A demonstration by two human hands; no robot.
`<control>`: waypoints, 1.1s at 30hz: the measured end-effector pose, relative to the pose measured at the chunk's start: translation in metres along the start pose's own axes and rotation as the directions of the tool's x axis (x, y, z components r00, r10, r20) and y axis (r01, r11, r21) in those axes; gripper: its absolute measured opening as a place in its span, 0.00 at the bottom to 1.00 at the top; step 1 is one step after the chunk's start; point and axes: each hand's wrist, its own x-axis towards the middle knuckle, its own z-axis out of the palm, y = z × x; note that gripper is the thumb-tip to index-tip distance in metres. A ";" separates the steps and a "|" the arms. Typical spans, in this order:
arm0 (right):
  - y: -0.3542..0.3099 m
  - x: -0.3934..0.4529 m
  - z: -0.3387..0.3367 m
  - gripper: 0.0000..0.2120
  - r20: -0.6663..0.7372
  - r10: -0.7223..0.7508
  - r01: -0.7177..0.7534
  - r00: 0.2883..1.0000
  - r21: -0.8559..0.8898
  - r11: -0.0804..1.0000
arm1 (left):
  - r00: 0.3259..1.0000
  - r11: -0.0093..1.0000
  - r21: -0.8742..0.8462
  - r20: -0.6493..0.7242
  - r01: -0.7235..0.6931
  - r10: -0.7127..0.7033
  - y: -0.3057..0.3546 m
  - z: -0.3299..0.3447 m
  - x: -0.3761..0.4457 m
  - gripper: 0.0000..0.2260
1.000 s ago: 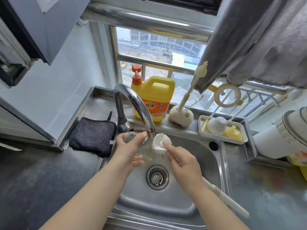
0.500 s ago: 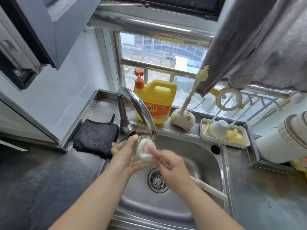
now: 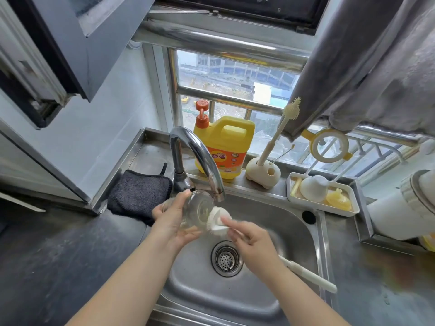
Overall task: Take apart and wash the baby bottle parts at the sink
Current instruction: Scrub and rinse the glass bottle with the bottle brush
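While the brush head had hung clear of the glass a second earlier, at this moment its white sponge (image 3: 217, 221) was pressed against the mouth of the clear bottle (image 3: 195, 214), so I judge you had moved from lining up to actually scrubbing the body. Your left hand (image 3: 174, 222) was wrapped round the bottle, thumb over the top and fingers curled beneath, holding it tilted under the faucet (image 3: 202, 158) at the back edge of the sink (image 3: 282, 231). Your right hand (image 3: 253, 241) was clamped on the brush just behind the sponge, forefinger laid along it, with the long handle (image 3: 308, 274) trailing out toward the sink's right rim.
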 end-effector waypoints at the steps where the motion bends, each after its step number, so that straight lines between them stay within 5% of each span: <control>1: -0.001 0.005 -0.001 0.25 -0.018 0.035 -0.034 0.999 0.033 0.999 | 1.000 1.000 0.020 0.009 -0.018 0.017 -0.002 0.001 -0.002 0.26; 5: -0.023 0.019 0.001 0.20 -0.015 0.082 -0.076 0.996 0.256 0.964 | 0.997 0.988 0.134 0.005 -0.077 0.077 -0.008 0.005 -0.013 0.22; 9: -0.019 -0.005 0.003 0.25 0.110 0.101 -0.123 0.989 0.214 0.969 | 0.993 0.985 0.124 0.014 -0.117 0.116 0.005 -0.001 -0.010 0.25; 12: -0.019 0.008 0.001 0.21 0.049 0.139 -0.147 0.989 0.223 0.964 | 0.989 0.976 0.158 0.038 -0.150 0.146 0.002 -0.005 -0.013 0.24; 18: -0.032 -0.001 0.003 0.21 0.130 -0.014 0.000 0.991 0.105 0.994 | 0.994 0.992 0.071 0.020 -0.104 0.103 0.013 -0.010 -0.017 0.23; 23: -0.034 0.013 -0.014 0.24 -0.032 0.071 -0.066 0.997 0.123 0.990 | 0.997 0.994 0.102 0.078 -0.030 0.022 0.003 -0.006 -0.026 0.21; 25: -0.046 0.020 -0.014 0.20 -0.025 0.043 -0.037 0.999 0.185 0.982 | 0.996 0.996 0.090 0.090 0.006 -0.014 -0.005 -0.001 -0.025 0.21; 28: -0.040 0.008 -0.011 0.22 0.050 -0.066 0.065 0.997 0.022 0.998 | 0.995 0.999 -0.020 0.083 0.048 -0.046 0.000 0.000 -0.013 0.27; 33: -0.018 0.008 -0.030 0.26 -0.036 0.054 -0.054 0.998 -0.002 0.999 | 0.988 0.997 0.009 0.133 0.073 -0.074 0.004 0.006 -0.011 0.26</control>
